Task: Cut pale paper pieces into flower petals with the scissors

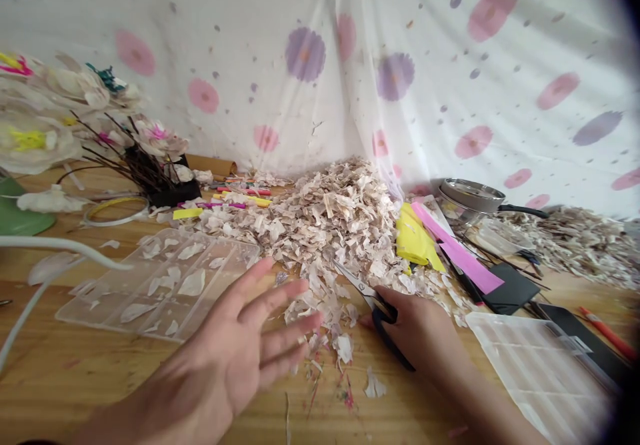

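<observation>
My left hand [240,351] hovers open over the wooden table [60,378], fingers spread and pointing right toward a heap of pale dried husk scraps [330,225]. It holds nothing. My right hand [415,331] is closed on the black handles of a pair of scissors [363,291], whose blades point up and left into the edge of the heap. Loose scraps lie on the table between the two hands.
A clear compartment tray [160,285] with a few petals lies left; another [540,365] sits at the right. Yellow paper [415,241] and pink paper [460,251], markers [245,195], paper flowers [75,118], a metal pan [473,195] and a flowered sheet [320,58] stand behind.
</observation>
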{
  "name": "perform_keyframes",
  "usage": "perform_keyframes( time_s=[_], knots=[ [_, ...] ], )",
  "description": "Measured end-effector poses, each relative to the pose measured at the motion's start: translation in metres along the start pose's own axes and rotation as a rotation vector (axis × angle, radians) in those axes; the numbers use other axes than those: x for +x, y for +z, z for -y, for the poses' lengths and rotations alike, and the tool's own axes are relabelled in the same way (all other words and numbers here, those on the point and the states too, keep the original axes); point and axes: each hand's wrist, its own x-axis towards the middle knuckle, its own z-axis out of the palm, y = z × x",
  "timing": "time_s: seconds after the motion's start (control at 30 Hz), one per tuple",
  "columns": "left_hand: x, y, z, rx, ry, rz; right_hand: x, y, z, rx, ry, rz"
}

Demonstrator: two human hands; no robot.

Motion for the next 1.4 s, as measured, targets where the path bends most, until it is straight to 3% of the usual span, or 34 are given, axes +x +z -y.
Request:
perform_keyframes(
  time_s=[0.13, 0.27, 0.37, 0.43, 0.57, 0.67, 0.77, 0.93, 1.13, 1.4],
  knots=[
    [0.035, 0.030, -0.029, -0.030, 0.003, -0.074, 0.000, -0.003, 0.000, 0.025, 0.014, 0.029],
    [0.033, 0.048, -0.038, -0.026, 0.020, -0.142, -0.001, -0.008, 0.002, 0.043, 0.018, 0.031],
    [0.031, 0.046, -0.038, 0.121, 0.071, -0.167, -0.001, -0.010, 0.003, 0.072, 0.028, 0.034],
    [0.032, 0.038, -0.038, 0.429, 0.183, -0.151, -0.001, -0.009, 0.003, 0.103, 0.027, 0.024],
    [0.037, 0.028, -0.039, 1.320, 0.543, 0.004, -0.002, -0.007, 0.003, 0.147, 0.018, -0.023],
    [0.051, 0.037, -0.042, 1.631, 0.688, -0.029, -0.003, -0.009, 0.001, 0.188, 0.024, -0.038],
    [0.076, 0.053, -0.045, 1.818, 0.624, -0.065, -0.003, -0.012, -0.001, 0.235, 0.022, -0.054],
    [0.110, 0.068, -0.035, 1.962, 0.480, -0.006, -0.004, -0.015, -0.004, 0.269, 0.023, -0.067],
    [0.123, 0.072, -0.022, 1.988, 0.381, 0.010, -0.002, -0.014, -0.009, 0.291, 0.013, -0.054],
    [0.135, 0.064, -0.018, 2.035, 0.397, -0.057, -0.002, -0.012, -0.013, 0.362, -0.030, -0.082]
  ],
)
